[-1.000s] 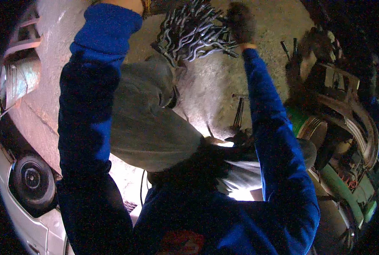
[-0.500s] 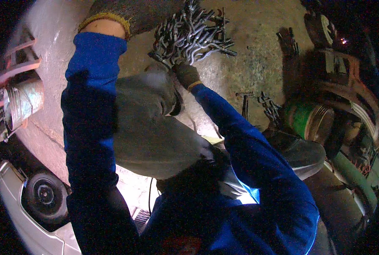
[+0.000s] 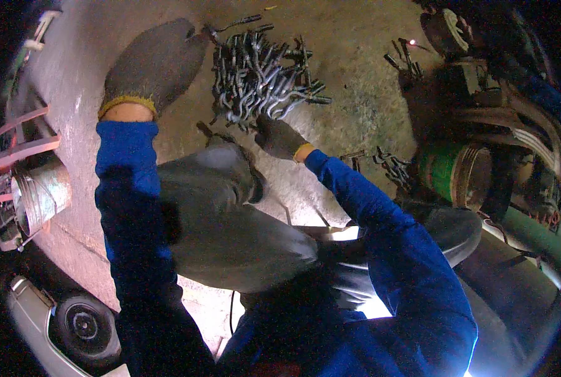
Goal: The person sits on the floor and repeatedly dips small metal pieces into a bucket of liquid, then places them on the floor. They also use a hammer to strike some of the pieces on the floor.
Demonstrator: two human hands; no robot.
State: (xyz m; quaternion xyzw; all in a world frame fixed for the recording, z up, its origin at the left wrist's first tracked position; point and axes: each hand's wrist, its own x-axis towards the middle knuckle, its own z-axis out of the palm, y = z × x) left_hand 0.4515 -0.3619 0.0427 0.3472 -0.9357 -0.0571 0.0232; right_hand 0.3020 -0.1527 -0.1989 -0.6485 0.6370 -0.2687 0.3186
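A heap of bent grey metal rods (image 3: 261,78) lies on the floor in front of me. My left hand (image 3: 151,69), in a dark knitted glove with a yellow cuff, is to the left of the heap, back uppermost. Its blurred fingertips come close to the end of one stray rod (image 3: 239,22) at the heap's far left; whether they touch it is unclear. At the near edge of the heap, my right hand (image 3: 281,138), gloved alike, has its fingers curled against the rod ends. What lies inside those fingers is hidden.
Smaller rod groups lie at right, one (image 3: 393,166) near my knee, another (image 3: 406,60) farther off. A green bucket (image 3: 440,169) and machine frame (image 3: 532,125) stand at right. At left are a metal bucket (image 3: 44,191), red metal bars (image 3: 26,154) and a vehicle wheel (image 3: 85,327).
My left hand has come into view, drawn back from beyond the top edge. The heap appears lower and farther left in the picture. My right hand stays at its near edge.
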